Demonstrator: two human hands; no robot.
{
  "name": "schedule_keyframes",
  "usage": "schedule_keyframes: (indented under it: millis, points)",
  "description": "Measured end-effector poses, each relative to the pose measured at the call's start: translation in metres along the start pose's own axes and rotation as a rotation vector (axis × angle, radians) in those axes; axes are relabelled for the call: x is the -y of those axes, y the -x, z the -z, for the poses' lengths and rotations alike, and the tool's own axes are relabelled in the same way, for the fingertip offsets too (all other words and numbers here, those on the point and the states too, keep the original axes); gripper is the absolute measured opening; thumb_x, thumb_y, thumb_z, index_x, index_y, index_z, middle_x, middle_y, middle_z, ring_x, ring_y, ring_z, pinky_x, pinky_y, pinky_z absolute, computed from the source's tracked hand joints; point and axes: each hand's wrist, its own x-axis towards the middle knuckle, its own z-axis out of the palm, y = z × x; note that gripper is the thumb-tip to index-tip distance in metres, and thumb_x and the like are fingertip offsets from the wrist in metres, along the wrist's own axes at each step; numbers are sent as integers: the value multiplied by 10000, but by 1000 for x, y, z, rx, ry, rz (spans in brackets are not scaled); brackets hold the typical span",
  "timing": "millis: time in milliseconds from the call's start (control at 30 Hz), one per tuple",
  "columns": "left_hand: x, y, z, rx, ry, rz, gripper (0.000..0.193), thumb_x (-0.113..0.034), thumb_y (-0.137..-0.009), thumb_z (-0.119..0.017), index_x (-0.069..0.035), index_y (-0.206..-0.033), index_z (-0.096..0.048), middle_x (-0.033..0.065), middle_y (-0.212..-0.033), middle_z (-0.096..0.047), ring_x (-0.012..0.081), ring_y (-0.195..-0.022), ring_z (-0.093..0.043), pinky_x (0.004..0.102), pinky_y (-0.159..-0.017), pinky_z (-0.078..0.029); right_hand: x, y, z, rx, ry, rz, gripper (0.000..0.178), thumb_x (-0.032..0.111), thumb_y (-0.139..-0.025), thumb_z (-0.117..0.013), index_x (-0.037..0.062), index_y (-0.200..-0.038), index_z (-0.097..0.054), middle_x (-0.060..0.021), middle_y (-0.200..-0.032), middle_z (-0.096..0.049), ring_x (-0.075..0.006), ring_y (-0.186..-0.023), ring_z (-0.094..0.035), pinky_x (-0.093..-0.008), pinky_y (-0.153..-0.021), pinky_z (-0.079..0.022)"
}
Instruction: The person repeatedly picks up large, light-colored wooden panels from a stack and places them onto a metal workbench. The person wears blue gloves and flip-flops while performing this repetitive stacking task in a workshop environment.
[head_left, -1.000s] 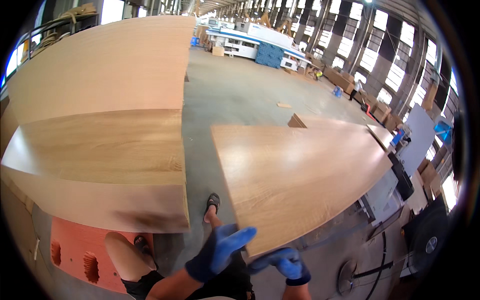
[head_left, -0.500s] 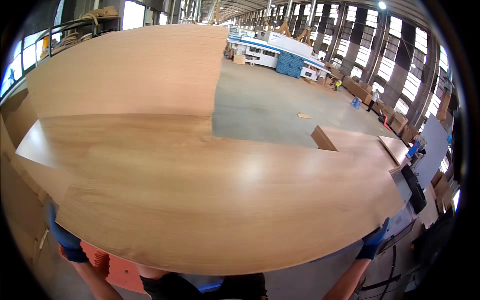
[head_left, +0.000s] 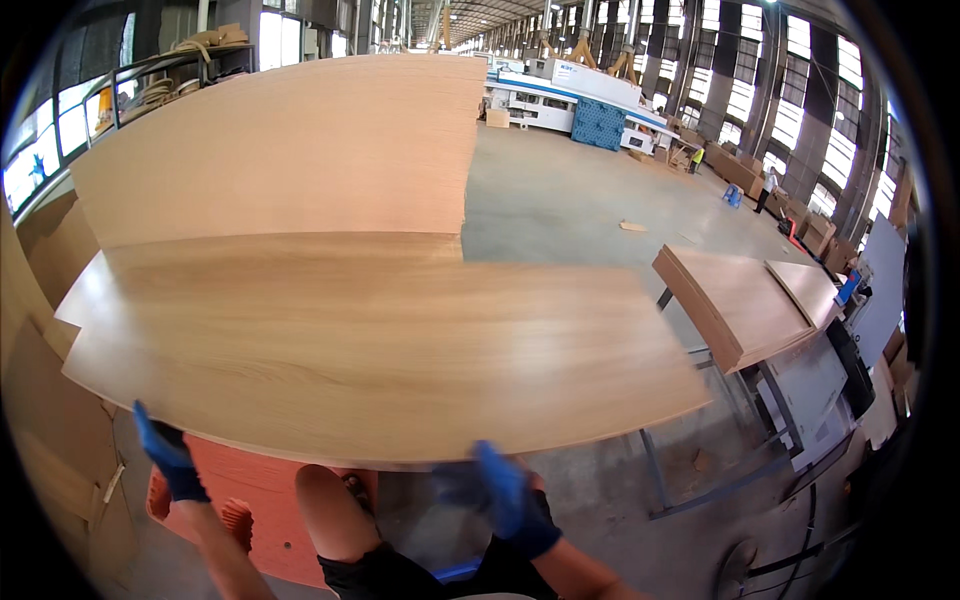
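A large wood-grain board spans the middle, its long near edge facing me. Behind it, part of another wood-grain surface shows against the tall stack. My left hand, in a blue glove, is closed at the board's near left edge, with a finger or thumb over the top; its other fingers are hidden. My right hand, also blue-gloved, is just below the near edge, right of centre. Motion smears its fingers, so I cannot tell whether it touches the board.
A tall stack of tan sheets stands beyond the board. To the right, several brown panels lie on a metal frame. An orange-red slab lies by my legs. Farther off are a white machine and a person.
The board has shifted left, opening a gap from the panels at right. My right hand has left the board's right corner and moved toward the middle. The left hand stays near the left edge.
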Motion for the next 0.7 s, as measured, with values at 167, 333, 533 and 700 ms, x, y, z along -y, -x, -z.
schedule_keyframes:
  millis: [167,333,533,700]
  points:
    - [49,36,-84,-290,-318,-13,464,-302,-900,-600,-47,-1275,-500,77,-1168,-576,170,-995,-560,318,-810,-461,-17,-1,0,224,600,143,325,252,-977,-476,-3,-1162,-556,-103,-1074,-648,-167,-935,-622,-290,-829,-499]
    - [81,-25,-73,-319,-530,-300,473,-209,-896,-609,90,-1239,-479,148,-1157,-581,207,-977,-568,321,-849,-456,59,2,50,-103,661,810,265,105,-976,-430,-68,-1088,-597,-117,-1053,-648,-171,-916,-622,-286,-815,-492]
    - [92,-134,-14,-363,-957,-281,458,-274,-898,-587,122,-1121,-537,212,-1076,-624,285,-936,-600,351,-845,-457,135,-86,63,-428,909,784,365,221,-937,-557,-63,-1167,-573,-79,-1016,-636,-100,-883,-567,-266,-782,-469]
    - [88,-175,7,-416,-1237,-308,477,-364,-905,-551,101,-1002,-593,181,-932,-661,273,-822,-606,359,-767,-459,115,-142,48,-168,766,369,481,368,-926,-559,-54,-1155,-571,-69,-997,-628,-97,-886,-543,-256,-798,-452]
